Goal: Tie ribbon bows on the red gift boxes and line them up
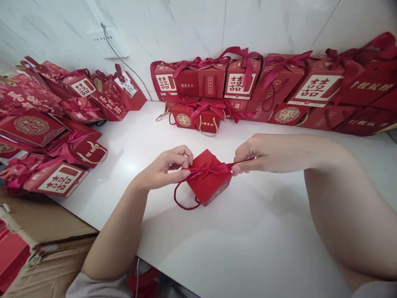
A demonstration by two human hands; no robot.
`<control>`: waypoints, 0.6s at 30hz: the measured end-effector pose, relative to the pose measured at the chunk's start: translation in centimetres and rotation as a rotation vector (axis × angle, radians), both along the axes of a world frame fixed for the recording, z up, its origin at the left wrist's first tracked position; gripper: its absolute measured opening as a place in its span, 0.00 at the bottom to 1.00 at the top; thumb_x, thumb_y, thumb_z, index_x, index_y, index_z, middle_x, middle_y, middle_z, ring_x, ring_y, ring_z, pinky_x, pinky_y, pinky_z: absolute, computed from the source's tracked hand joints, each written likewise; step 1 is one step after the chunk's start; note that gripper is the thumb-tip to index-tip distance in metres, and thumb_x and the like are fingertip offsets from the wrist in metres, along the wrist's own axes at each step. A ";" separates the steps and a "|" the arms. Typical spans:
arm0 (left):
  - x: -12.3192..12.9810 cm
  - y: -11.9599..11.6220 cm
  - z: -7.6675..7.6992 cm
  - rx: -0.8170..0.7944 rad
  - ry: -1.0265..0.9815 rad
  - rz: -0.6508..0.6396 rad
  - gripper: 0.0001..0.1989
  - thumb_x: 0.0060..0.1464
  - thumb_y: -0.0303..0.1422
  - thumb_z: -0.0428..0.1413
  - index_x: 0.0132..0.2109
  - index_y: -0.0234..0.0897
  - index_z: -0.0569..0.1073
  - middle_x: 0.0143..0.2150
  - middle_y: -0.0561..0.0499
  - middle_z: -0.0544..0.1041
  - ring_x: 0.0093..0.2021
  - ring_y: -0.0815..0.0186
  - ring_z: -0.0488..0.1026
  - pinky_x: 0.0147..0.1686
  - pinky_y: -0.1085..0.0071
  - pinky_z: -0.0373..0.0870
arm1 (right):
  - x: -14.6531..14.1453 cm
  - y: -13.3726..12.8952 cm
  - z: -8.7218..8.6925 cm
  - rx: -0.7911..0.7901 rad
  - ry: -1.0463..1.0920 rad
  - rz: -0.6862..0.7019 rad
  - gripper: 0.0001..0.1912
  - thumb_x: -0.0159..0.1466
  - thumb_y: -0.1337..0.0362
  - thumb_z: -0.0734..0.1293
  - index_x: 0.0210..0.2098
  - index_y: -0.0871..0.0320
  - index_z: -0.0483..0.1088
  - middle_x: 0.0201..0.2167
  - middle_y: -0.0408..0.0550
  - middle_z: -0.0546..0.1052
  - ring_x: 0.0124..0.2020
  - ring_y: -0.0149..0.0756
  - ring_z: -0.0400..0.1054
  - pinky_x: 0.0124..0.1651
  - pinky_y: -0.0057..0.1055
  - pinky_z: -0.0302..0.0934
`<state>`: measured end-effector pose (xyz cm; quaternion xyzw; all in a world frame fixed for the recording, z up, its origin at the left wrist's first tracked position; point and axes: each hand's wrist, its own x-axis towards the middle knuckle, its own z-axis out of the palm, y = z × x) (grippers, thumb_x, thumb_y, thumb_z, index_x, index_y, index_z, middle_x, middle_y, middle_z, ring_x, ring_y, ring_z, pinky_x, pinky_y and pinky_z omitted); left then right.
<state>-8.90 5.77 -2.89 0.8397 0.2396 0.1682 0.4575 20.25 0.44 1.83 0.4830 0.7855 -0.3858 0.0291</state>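
While small red box [208, 182] sits between hands, left hand [166, 167] and right hand [263, 154] each pinch ribbon [214, 169] end.

White table [263, 231] front open; gift boxes [248, 82] wall off rear, pile [46, 136] blocks left, probably.

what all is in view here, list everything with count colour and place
small gift box: one, red, table centre, between the hands
ribbon: one, dark red, across the box top, pulled at both ends
cord handle: one, red, hanging off the box's left side
finished gift boxes: many, red with ribbons, stacked along the back wall
gift boxes and bags: many, red, piled at left
table: one, white
wall socket: one, white, on the wall, cable running down
cardboard carton: one, brown, lower left
left hand: grip pinching the ribbon's left end
right hand: grip pinching the ribbon's right end
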 end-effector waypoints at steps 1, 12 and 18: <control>0.0 0.0 0.2 0.051 0.062 0.006 0.12 0.55 0.34 0.57 0.27 0.33 0.70 0.40 0.47 0.68 0.33 0.69 0.64 0.34 0.71 0.65 | 0.0 0.1 -0.2 0.003 -0.018 -0.006 0.19 0.61 0.47 0.62 0.25 0.53 0.72 0.23 0.42 0.69 0.22 0.33 0.57 0.27 0.31 0.48; 0.9 -0.3 -0.2 -0.039 -0.031 -0.032 0.22 0.62 0.32 0.47 0.24 0.37 0.78 0.62 0.48 0.70 0.61 0.55 0.63 0.60 0.59 0.62 | -0.4 0.2 -0.7 0.001 -0.031 0.027 0.21 0.62 0.46 0.60 0.24 0.55 0.68 0.22 0.41 0.66 0.22 0.31 0.54 0.26 0.30 0.46; 0.5 0.0 0.1 -0.036 -0.016 0.009 0.19 0.62 0.35 0.50 0.24 0.35 0.76 0.62 0.47 0.70 0.59 0.55 0.67 0.63 0.57 0.59 | -0.1 0.2 -0.6 0.013 -0.044 0.016 0.21 0.62 0.45 0.60 0.25 0.54 0.70 0.23 0.42 0.69 0.22 0.32 0.56 0.26 0.30 0.46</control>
